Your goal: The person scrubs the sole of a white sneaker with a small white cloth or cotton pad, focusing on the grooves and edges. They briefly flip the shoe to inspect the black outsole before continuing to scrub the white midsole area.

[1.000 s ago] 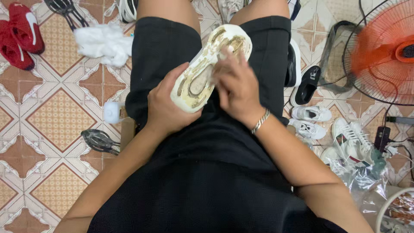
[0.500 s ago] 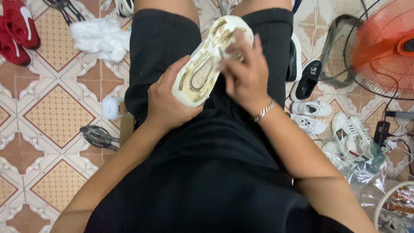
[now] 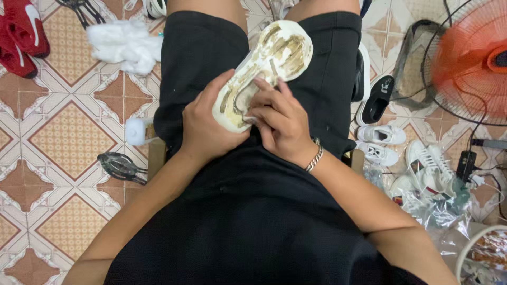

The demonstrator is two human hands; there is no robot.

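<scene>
A cream shoe sole (image 3: 266, 71) with brown glue stains lies across my lap, inner side up, its toe end pointing away from me. My left hand (image 3: 206, 129) grips the heel end from the left side. My right hand (image 3: 280, 121) rests on the sole's heel area, fingertips pressing into the stained inner surface. A metal chain bracelet (image 3: 315, 158) sits on my right wrist. I sit in black shorts and a black shirt.
Patterned floor tiles surround me. A white cloth (image 3: 127, 45) and red shoes (image 3: 21, 34) lie at the upper left, a small white bottle (image 3: 136, 131) and a dark tool (image 3: 119, 166) to the left. White sneakers (image 3: 401, 153) and an orange fan (image 3: 470, 63) stand right.
My right hand has slid down the sole from its middle toward the heel end. The left hand keeps its grip on the sole.
</scene>
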